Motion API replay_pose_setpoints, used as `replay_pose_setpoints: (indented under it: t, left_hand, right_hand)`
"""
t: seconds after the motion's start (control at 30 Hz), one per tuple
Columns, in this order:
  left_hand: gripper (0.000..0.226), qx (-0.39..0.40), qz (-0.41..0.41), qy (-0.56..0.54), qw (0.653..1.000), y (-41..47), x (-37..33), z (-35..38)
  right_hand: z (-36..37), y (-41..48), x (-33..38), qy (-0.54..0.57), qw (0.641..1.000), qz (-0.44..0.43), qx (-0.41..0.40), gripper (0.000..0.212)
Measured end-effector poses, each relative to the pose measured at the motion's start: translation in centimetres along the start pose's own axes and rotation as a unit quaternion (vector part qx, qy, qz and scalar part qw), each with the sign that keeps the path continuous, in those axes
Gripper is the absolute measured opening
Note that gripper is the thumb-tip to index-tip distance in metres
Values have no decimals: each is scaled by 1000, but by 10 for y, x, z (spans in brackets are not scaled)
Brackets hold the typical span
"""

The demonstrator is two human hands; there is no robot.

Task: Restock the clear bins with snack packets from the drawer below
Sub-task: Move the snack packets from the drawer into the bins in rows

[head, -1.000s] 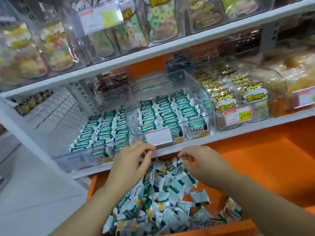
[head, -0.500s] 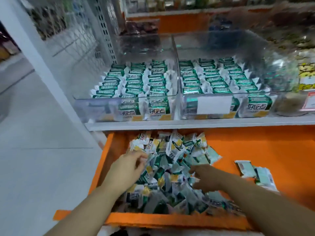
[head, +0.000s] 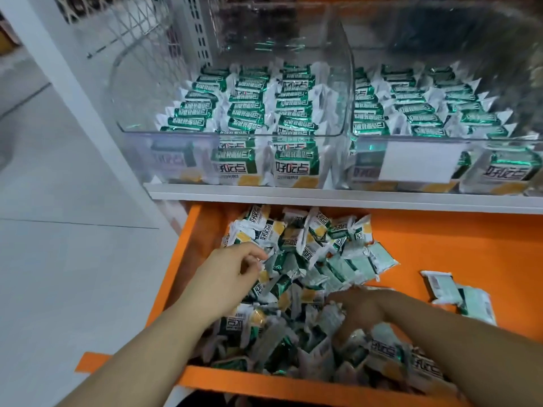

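A heap of green-and-white snack packets (head: 311, 254) fills the left part of the open orange drawer (head: 440, 245). My left hand (head: 229, 274) is at the heap's left side, its curled fingers pinching the edge of a packet. My right hand (head: 361, 312) reaches into the heap from the right, fingers curled down among the packets and partly buried. On the shelf above stand two clear bins: the left bin (head: 132, 133) and the right bin (head: 367, 136), each holding neat rows of the same packets.
Two loose packets (head: 458, 295) lie apart on the drawer's orange floor to the right. The white shelf edge (head: 323, 198) overhangs the drawer's back. A blank white label (head: 420, 163) covers the right bin's front. A white upright post (head: 73, 83) and pale floor (head: 73, 274) are to the left.
The view has dropped from the upper shelves to the drawer. Both hands have gone down from the bin fronts into the heap, the right one deeper into the packets.
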State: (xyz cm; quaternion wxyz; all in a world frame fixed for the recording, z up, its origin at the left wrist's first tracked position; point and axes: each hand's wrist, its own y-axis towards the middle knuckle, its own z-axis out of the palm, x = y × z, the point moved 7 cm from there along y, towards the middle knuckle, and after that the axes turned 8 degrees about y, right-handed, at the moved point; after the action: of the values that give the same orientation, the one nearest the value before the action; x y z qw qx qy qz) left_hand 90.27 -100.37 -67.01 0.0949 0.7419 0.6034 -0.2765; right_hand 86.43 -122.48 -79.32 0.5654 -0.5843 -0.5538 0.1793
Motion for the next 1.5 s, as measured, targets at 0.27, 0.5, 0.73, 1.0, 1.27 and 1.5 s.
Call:
replay_pose_setpoints:
  t: [0.27, 0.5, 0.73, 1.0, 1.27, 1.5]
  left_hand:
    - [17, 8, -4, -5, 1000, -4, -4, 0]
    - [22, 25, 50, -6, 998, -14, -45, -26]
    - [21, 66, 62, -102, 991, -42, -122, -68]
    - [23, 137, 13, -375, 917, -78, -193, -57]
    - [27, 53, 0, -480, 876, -81, -194, -49]
    - [37, 2, 8, -477, 879, -74, -180, -58]
  right_hand:
    - [-28, -27, 10, -76, 990, -69, -93, 41]
    - [-45, -132, 62, -71, 957, -175, -219, 55]
    - [-50, -276, 102, -110, 824, -361, -424, 42]
    - [-24, -338, 88, -121, 675, -467, -558, 34]
    - [-23, -339, 63, -87, 694, -451, -555, 55]
    - [-38, -349, 46, 44, 686, -432, -584, 57]
